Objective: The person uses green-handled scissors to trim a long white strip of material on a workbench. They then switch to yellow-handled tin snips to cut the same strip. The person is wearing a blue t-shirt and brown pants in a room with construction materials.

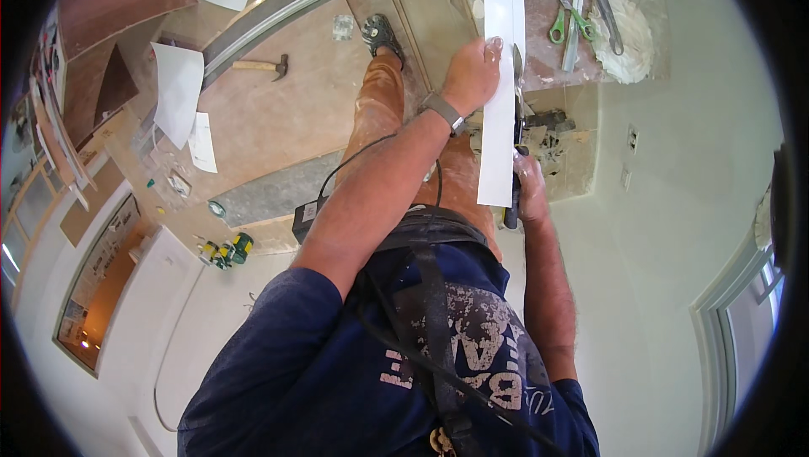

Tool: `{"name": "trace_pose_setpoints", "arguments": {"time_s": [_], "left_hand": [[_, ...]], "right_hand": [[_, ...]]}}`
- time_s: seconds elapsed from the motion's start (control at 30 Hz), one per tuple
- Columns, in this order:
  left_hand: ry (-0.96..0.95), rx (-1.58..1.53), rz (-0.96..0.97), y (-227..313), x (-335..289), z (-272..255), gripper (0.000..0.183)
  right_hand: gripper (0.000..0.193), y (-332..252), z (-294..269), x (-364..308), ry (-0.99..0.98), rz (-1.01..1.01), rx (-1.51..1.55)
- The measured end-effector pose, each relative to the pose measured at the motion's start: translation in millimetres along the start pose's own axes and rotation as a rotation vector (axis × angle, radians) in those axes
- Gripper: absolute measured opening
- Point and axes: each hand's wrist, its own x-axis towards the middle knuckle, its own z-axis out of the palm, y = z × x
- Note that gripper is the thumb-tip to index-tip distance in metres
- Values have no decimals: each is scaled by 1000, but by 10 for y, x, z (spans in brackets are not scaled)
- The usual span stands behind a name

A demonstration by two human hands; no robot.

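My left hand (474, 76), with a watch on its wrist, is closed on a long white strip (495, 149) that runs away from me. The thumb lies on the strip's face. My right hand (530, 183) is wrapped around the black handle (511, 218) of a long dark tool beside the strip's right edge. The strip hides much of this tool, so I cannot tell its exact kind. Beyond the hands, green-handled scissors (566, 23), a narrow metal strip (575, 10) and a grey long-bladed tool (603, 9) lie on a dusty board.
A hammer (265, 66) lies on the brown board to the left, near a curved metal profile (278, 23) and white sheet pieces (178, 90). Yellow-green tools (227, 250) rest lower left. A pale wall (674, 137) stands close on the right. My shoe (381, 34) is on the floor ahead.
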Motion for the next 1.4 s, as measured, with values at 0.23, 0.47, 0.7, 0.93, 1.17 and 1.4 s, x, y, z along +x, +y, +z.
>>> {"name": "trace_pose_setpoints", "arguments": {"time_s": [0.23, 0.47, 0.7, 0.93, 1.17, 1.4], "left_hand": [[15, -9, 3, -17, -10, 43, 33], [8, 28, 8, -9, -9, 51, 33], [3, 24, -13, -72, 20, 69, 34], [6, -70, -83, 22, 100, 4, 37], [15, 79, -76, 214, 381, -19, 38], [-3, 85, 9, 349, 338, -33, 36]], "right_hand": [[29, -8, 19, -45, 80, 27, 28], [28, -59, 22, -49, 35, -45, -42], [31, 332, -75, 53, 133, -155, -199], [29, 2, -43, -56, -27, -90, -106], [33, 55, -43, -147, 118, -167, -257], [41, 78, 7, -197, 60, -80, -85]]}}
